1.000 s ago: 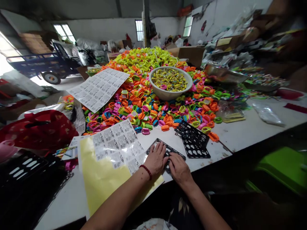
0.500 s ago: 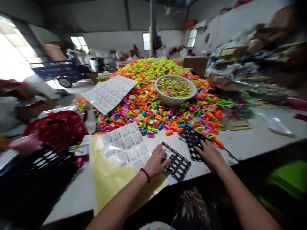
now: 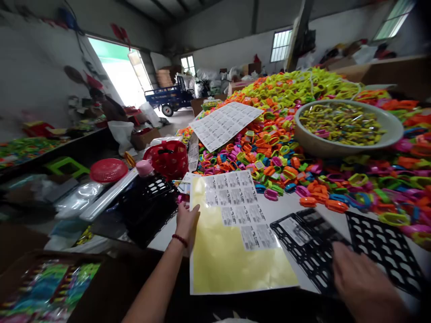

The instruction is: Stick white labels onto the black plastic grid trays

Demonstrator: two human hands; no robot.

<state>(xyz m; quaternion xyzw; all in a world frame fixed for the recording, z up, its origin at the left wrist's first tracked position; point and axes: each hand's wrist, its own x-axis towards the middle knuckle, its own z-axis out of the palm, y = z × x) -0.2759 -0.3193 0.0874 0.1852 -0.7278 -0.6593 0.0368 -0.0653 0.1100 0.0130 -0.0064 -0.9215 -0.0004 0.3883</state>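
My left hand (image 3: 186, 219), a red bead bracelet on its wrist, rests on the left edge of a yellow sticker sheet (image 3: 232, 251) whose upper part still carries white printed labels; its fingers lie mostly flat on the sheet and the table. At the lower right my right hand (image 3: 362, 282) is blurred, lying over a black perforated plastic tray (image 3: 303, 246) with a label on it. A second black perforated tray (image 3: 384, 246) lies just to the right. Whether the right hand grips the tray is unclear.
A huge heap of coloured plastic rings (image 3: 286, 148) covers the table behind. On it sit a white bowl (image 3: 323, 146) of yellow pieces and another label sheet (image 3: 224, 123). Left of the sheet are a black basket (image 3: 144, 208), a red bag (image 3: 166, 157) and a red lid (image 3: 108, 169).
The view has swung left. My left hand went from the black tray to the yellow sheet's left edge. My right hand drew back from the far tray to the near one.
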